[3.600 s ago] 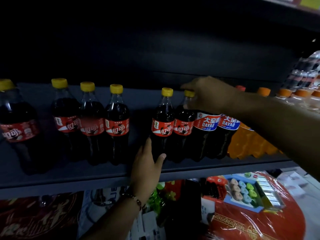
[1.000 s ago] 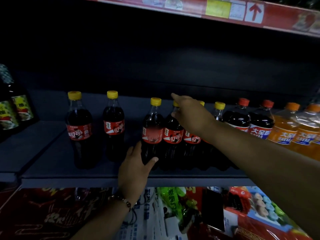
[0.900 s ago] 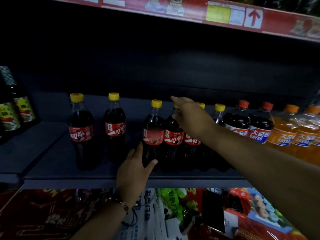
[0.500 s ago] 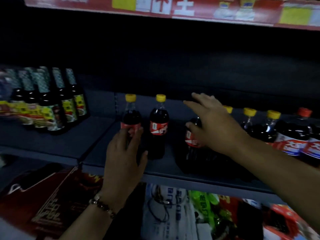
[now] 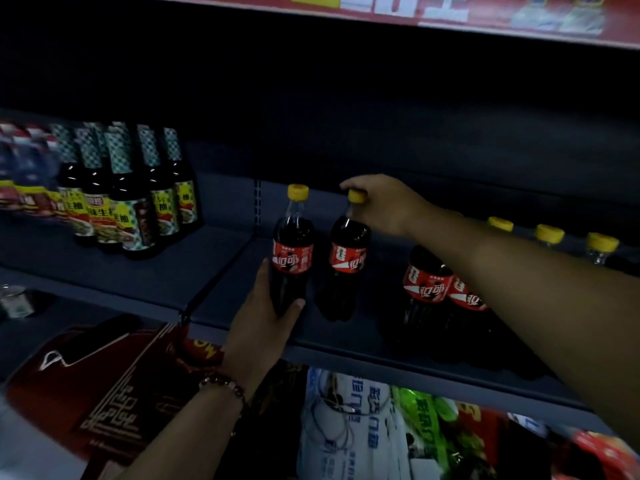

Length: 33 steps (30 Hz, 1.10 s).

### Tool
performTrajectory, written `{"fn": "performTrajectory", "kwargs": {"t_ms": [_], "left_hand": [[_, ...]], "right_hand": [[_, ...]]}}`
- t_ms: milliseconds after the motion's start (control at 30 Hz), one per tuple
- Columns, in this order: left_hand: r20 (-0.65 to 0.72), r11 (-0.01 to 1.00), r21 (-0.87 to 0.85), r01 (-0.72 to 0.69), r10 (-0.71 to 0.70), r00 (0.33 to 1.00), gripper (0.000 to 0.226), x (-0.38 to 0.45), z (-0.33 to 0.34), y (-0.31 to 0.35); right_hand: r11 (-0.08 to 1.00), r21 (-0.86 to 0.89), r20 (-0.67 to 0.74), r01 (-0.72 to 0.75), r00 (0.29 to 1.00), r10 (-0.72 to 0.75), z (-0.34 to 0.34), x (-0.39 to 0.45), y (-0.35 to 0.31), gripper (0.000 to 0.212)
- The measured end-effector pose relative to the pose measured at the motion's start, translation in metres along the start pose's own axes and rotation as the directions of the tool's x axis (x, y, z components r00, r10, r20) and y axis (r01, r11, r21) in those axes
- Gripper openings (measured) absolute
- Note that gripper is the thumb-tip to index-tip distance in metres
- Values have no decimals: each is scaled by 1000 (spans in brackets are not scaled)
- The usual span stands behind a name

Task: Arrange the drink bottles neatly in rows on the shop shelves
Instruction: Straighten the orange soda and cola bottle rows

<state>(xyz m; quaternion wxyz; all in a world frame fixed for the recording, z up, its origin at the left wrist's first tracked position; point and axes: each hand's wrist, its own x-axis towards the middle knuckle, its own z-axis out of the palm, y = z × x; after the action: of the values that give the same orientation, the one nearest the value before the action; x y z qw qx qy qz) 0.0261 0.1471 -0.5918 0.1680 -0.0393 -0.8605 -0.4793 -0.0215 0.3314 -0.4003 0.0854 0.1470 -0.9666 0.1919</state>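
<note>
Two dark cola bottles with yellow caps and red labels stand apart at the left end of the dark shelf (image 5: 346, 344). My left hand (image 5: 263, 323) grips the lower body of the left cola bottle (image 5: 292, 244) from the front. My right hand (image 5: 384, 202) reaches in from the right and pinches the cap and neck of the right cola bottle (image 5: 348, 261). Further right a tight group of cola bottles (image 5: 429, 289) stands partly hidden behind my right forearm, with several yellow caps (image 5: 549, 233) showing above it.
Several dark sauce bottles (image 5: 135, 206) with checked necks stand on the neighbouring shelf section to the left. A red price strip (image 5: 450, 15) runs along the shelf above. Packaged goods, red and white-blue, lie on the level below (image 5: 363, 431).
The view has shifted left. Both hands left the grouped bottles; my left hand now holds the leftmost cola bottle and my right hand has taken the cap of the bottle beside it.
</note>
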Motion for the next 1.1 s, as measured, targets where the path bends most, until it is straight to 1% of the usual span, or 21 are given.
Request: {"fn": "performTrajectory", "kwargs": {"t_ms": [67, 133, 200, 267, 333, 433, 533, 633, 733, 800, 967, 1100], "left_hand": [[13, 1000, -14, 1, -1, 1000, 84, 2, 1, -3], [15, 1000, -18, 4, -4, 1000, 81, 4, 2, -5], [9, 1000, -16, 15, -15, 1000, 75, 6, 4, -6], [13, 1000, -16, 14, -14, 1000, 70, 7, 6, -8], [36, 999, -31, 25, -24, 999, 67, 8, 7, -9], [42, 997, -64, 52, -50, 998, 62, 8, 9, -9], [43, 993, -87, 85, -82, 996, 61, 8, 10, -8], [47, 991, -87, 103, -99, 994, 61, 7, 10, -7], [55, 991, -74, 108, -104, 993, 62, 6, 9, -4], [64, 991, -72, 108, -104, 993, 61, 5, 9, -1], [79, 991, -98, 96, -88, 993, 60, 1, 9, 2], [109, 991, -107, 75, -63, 992, 58, -1, 11, 7]], "right_hand": [[999, -32, -27, 2, 1000, -3, -1, 3, 3, 51], [999, -7, -34, -35, 999, 35, -4, 3, 5, 46], [997, 40, -25, -63, 998, 64, -6, 2, 8, 33], [998, 44, -32, -52, 998, 53, -5, 0, 11, 24], [999, 32, -48, -37, 998, 38, -4, -3, 12, 21], [998, 48, -47, -37, 998, 40, -4, -8, 12, 22], [999, 35, -16, -26, 1000, 26, -9, -11, 11, 20], [1000, 10, 6, -12, 1000, 12, -12, -14, 9, 34], [1000, -12, 19, 4, 1000, -4, -15, -18, 12, 36], [1000, -25, 28, 18, 999, -18, -17, -22, 14, 34], [998, -49, 34, 36, 999, -35, -25, -36, 19, 17], [996, -88, 19, 20, 1000, -18, -29, -43, 23, 21]]}}
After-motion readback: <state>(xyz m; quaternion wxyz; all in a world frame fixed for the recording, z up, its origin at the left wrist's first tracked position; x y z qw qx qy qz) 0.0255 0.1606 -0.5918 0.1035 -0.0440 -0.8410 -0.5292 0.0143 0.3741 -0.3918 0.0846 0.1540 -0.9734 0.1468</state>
